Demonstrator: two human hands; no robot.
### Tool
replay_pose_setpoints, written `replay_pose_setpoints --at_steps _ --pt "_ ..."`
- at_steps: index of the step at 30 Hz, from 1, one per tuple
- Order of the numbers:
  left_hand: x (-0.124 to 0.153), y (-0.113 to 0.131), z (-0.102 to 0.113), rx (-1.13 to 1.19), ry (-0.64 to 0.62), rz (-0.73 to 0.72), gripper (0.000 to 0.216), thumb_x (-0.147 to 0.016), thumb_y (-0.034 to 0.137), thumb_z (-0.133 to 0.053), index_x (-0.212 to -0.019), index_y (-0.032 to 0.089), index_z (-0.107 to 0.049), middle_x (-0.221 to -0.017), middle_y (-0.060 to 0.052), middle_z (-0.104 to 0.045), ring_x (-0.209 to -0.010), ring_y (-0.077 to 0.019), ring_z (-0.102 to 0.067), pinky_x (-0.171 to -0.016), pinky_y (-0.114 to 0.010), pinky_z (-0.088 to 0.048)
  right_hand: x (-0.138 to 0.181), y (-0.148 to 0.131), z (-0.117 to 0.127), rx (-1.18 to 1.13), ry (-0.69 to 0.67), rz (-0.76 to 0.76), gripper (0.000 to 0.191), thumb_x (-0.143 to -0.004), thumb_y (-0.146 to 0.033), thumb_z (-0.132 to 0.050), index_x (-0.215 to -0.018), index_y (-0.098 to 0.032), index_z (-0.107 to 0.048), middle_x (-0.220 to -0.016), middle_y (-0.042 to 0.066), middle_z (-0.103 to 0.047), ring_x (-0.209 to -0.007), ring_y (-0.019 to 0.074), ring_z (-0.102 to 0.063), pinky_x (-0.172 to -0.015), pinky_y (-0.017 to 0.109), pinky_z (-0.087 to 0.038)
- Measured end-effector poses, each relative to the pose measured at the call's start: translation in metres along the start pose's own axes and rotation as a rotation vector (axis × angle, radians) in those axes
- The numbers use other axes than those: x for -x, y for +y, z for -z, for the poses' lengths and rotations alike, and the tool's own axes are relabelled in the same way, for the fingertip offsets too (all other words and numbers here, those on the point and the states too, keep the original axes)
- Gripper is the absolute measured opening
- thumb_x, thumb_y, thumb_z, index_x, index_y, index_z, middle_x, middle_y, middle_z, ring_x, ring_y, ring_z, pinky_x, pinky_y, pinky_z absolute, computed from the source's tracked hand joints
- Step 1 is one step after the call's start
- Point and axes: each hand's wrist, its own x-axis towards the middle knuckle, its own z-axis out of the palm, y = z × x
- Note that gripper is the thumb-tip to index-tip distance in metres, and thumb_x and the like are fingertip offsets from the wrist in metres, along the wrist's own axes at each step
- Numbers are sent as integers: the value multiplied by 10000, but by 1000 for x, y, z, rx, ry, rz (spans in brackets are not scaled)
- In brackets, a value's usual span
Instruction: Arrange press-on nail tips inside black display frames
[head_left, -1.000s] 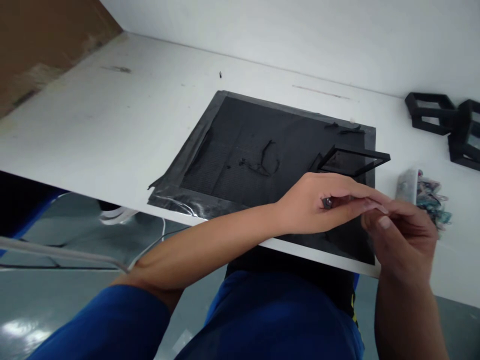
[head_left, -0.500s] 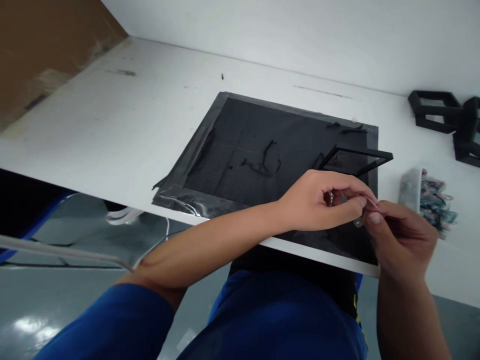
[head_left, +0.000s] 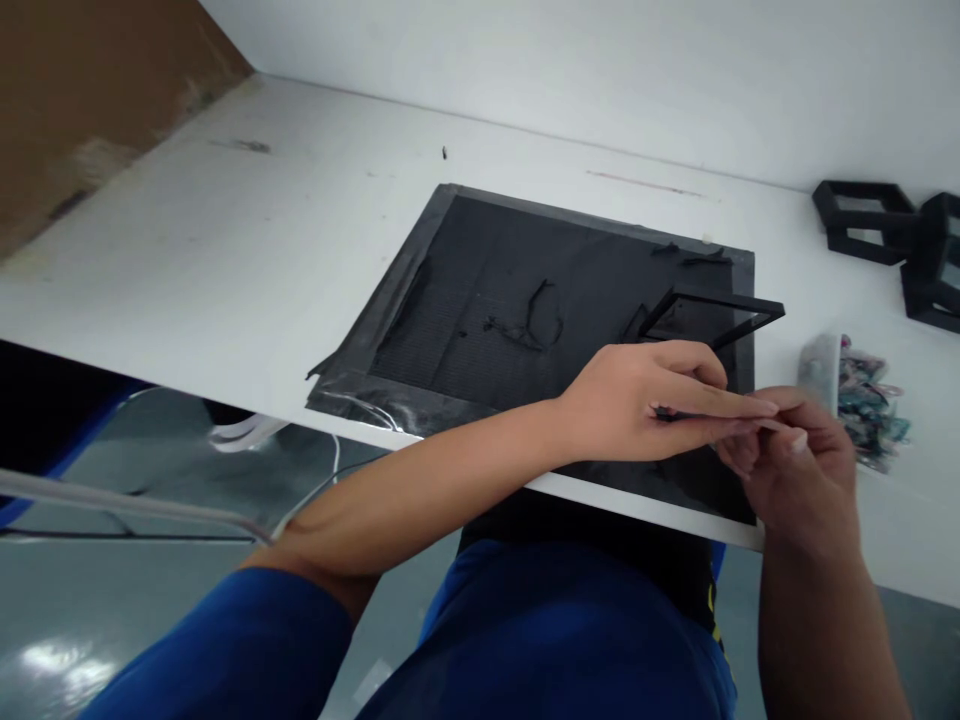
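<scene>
My left hand (head_left: 645,400) reaches across from the left, its thumb and index finger pinched together. They meet my right hand (head_left: 806,475), whose fingers are curled and closed. Between the fingertips of both hands is a small, thin, pale pinkish strip (head_left: 772,425); most of it is hidden by the fingers, so its kind cannot be made out. Just behind my left hand, a black rectangular frame (head_left: 727,298) stands tilted on the black mat (head_left: 480,280), its lower part covered by the hand.
Black scraps (head_left: 536,325) lie on the mat. Right of my hands, a clear plastic container (head_left: 820,370) lies with small teal and pink pieces (head_left: 870,405) spilling out. More black frames (head_left: 866,225) stand at the far right of the white table (head_left: 300,220). A brown panel (head_left: 97,100) borders the left.
My left index finger has stretched out toward the right hand. My right hand has turned and shifted slightly left, its fingers curling under the pale strip. The black frame stays put.
</scene>
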Motion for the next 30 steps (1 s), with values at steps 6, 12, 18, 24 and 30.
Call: replay_pose_setpoints --at_steps 6,12,18,24,30 --pt "0 -3 4 -100 14 -22 196 -962 317 -606 -982 278 -797 -844 0 -613 -717 -38 -565 -660 -167 -462 3 -2 1 -17 -108 -49 307 -883 -462 -685 -1108 -260 -738 -588 -40 -449 -477 85 -396 -416 233 -306" --pt "-5 7 11 -135 84 -20 175 -901 180 -614 -1031 200 -729 -898 -7 -654 -798 -70 -625 -705 -182 -509 2 -1 2 165 -9 9 301 -882 -364 -706 -1160 -251 -730 -633 -35 -476 -541 88 -434 -502 255 -351" --pt "-7 15 18 -130 252 78 299 -827 127 -530 -1106 198 -610 -825 12 -613 -656 -75 -525 -658 -213 -498 0 7 -1 733 359 313 492 -763 -184 -808 -1241 -239 -703 -625 -69 -509 -547 69 -440 -569 257 -383" --pt "-7 11 16 -229 176 -28 309 -784 60 -501 -1032 175 -643 -812 25 -651 -693 -60 -582 -666 -186 -487 -1 11 2 1028 87 179 388 -864 -366 -711 -1238 -270 -680 -677 -53 -517 -555 83 -431 -557 256 -403" --pt "-7 10 16 -259 167 -30 277 -795 96 -509 -1013 175 -661 -799 37 -654 -658 -41 -582 -607 -170 -460 -4 7 5 1099 -54 229 285 -898 -394 -657 -1117 -222 -715 -718 -16 -532 -610 99 -466 -564 257 -390"
